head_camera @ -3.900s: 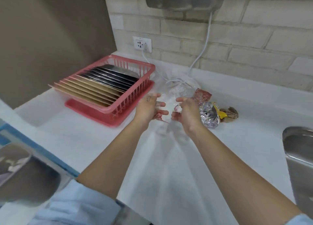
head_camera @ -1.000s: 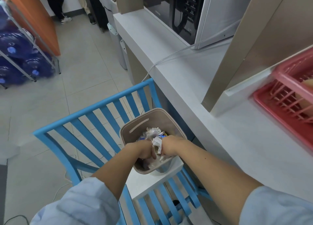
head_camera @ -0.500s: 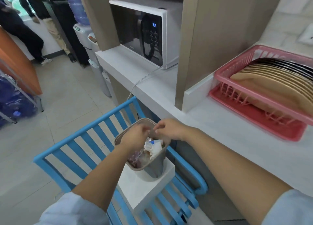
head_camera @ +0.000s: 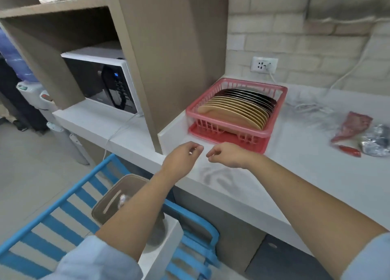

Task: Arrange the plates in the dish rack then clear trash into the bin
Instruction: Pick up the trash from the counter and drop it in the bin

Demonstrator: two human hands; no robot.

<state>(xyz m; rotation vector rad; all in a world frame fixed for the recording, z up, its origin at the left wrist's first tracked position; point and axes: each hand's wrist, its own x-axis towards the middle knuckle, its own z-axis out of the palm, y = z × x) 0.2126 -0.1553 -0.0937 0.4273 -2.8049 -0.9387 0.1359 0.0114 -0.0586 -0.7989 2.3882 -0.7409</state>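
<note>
A pink dish rack [head_camera: 276,104] on the white counter [head_camera: 316,180] holds several tan and dark plates [head_camera: 238,108] standing on edge. A beige bin [head_camera: 109,203] with trash inside sits on a white block on the blue chair [head_camera: 42,235], partly hidden by my left forearm. My left hand [head_camera: 181,160] and right hand [head_camera: 226,155] hover over the counter's front edge, just before the rack, fingers loosely curled and holding nothing. At the right lie a red wrapper [head_camera: 350,130] and crumpled foil [head_camera: 375,142].
A microwave [head_camera: 101,83] stands on a lower shelf at the left behind a wooden cabinet panel [head_camera: 168,58]. A wall socket [head_camera: 263,64] with a white cable [head_camera: 346,73] is behind the rack. A person stands at the far left.
Both hands have risen out of the bin, empty, up to the counter edge. The view has swung right, from the bin toward the rack and the trash on the counter.
</note>
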